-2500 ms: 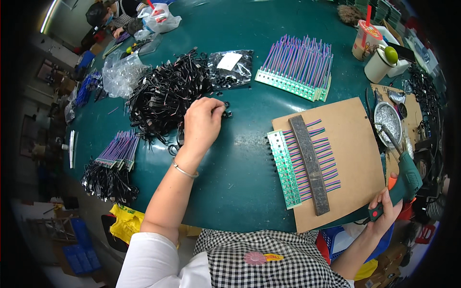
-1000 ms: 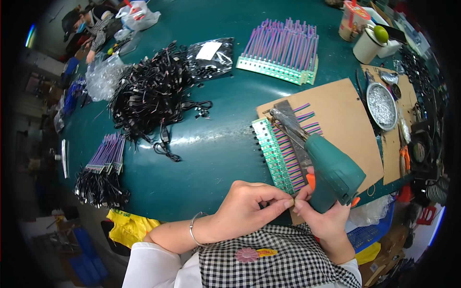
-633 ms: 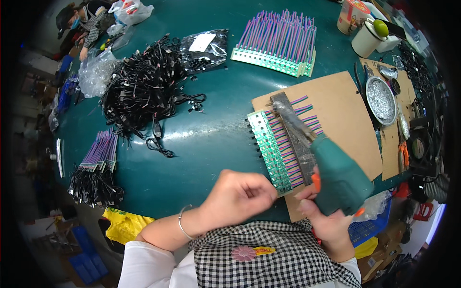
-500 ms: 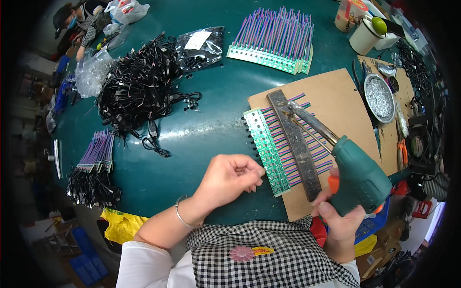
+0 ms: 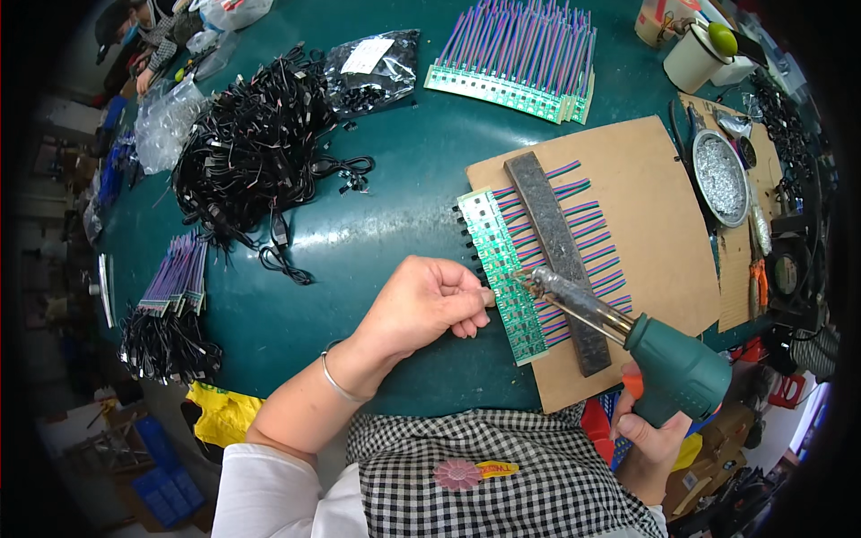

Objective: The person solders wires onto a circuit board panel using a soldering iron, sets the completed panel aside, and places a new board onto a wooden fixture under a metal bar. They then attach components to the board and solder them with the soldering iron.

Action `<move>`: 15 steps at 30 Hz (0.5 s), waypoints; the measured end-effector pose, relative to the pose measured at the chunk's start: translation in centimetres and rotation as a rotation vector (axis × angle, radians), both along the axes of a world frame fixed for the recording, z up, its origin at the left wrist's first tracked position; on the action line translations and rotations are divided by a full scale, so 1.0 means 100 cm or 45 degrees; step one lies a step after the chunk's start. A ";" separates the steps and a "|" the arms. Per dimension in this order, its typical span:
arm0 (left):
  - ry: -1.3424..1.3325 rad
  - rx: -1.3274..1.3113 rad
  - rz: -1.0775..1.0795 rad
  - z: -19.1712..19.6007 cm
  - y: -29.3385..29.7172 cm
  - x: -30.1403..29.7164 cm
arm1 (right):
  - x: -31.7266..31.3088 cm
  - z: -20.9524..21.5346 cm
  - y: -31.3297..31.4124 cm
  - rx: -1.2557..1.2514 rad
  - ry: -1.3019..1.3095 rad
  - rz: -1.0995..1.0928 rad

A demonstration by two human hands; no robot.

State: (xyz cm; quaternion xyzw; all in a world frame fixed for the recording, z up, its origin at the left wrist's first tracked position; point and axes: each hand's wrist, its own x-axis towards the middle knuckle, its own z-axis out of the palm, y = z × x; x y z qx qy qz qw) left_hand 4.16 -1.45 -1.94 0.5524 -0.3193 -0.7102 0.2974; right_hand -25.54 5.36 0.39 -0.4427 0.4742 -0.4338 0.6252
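My right hand (image 5: 653, 434) is wrapped round the grip of a green soldering gun (image 5: 674, 369) with an orange trigger. Its hot tip (image 5: 536, 282) is over the middle of a green circuit board strip (image 5: 502, 269), too close to tell whether it touches. At the strip's left edge my left hand (image 5: 434, 300) is closed in a pinch; whatever its fingers hold is hidden. Small black parts stick out along that edge above the fingers. Coloured wires (image 5: 599, 235) run right from the strip, under a dark flat bar (image 5: 558, 255) lying across them on a cardboard sheet (image 5: 664, 215).
A pile of black cables (image 5: 251, 148) and a bag of black parts (image 5: 372, 72) lie at left. Wired board strips (image 5: 511, 85) are stacked at the back. A metal bowl (image 5: 720, 179) and a white cup (image 5: 692, 63) stand right. Another person's hand (image 5: 143, 81) shows far left.
The soldering gun has moved down, bringing its tip from the dark bar to the middle of the board strip. My left hand has shifted slightly up along the strip's edge, still pinched.
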 end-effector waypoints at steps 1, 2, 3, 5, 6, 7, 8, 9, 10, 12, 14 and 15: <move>0.007 -0.002 -0.003 -0.001 0.000 0.000 | -0.002 -0.003 0.002 -0.066 0.011 0.029; 0.007 0.000 -0.003 -0.001 0.001 -0.001 | -0.002 -0.006 0.003 -0.133 0.020 0.058; 0.018 -0.010 0.006 -0.002 0.001 -0.001 | -0.002 -0.005 0.003 -0.131 0.021 0.058; 0.030 -0.018 0.017 -0.002 0.002 -0.002 | 0.001 -0.003 0.002 -0.093 -0.027 0.097; 0.030 -0.018 0.024 -0.002 0.002 -0.002 | 0.003 0.000 0.001 -0.090 -0.026 0.099; 0.029 -0.018 0.032 -0.002 0.003 -0.002 | 0.005 0.005 -0.001 -0.007 -0.051 0.101; 0.030 -0.016 0.033 -0.002 0.003 -0.002 | 0.006 0.008 -0.002 0.075 -0.076 0.103; 0.032 -0.021 0.034 -0.002 0.003 -0.002 | 0.007 0.008 -0.001 0.076 -0.075 0.104; 0.034 -0.026 0.035 -0.002 0.003 -0.001 | 0.007 0.008 0.000 0.102 -0.069 0.091; 0.033 -0.027 0.033 -0.002 0.003 -0.002 | 0.006 0.006 0.001 0.129 -0.061 0.075; 0.030 -0.028 0.031 -0.002 0.003 -0.002 | 0.004 0.003 0.002 0.138 -0.075 0.110; 0.034 -0.030 0.032 -0.003 0.003 -0.001 | 0.005 0.003 0.001 0.139 -0.076 0.110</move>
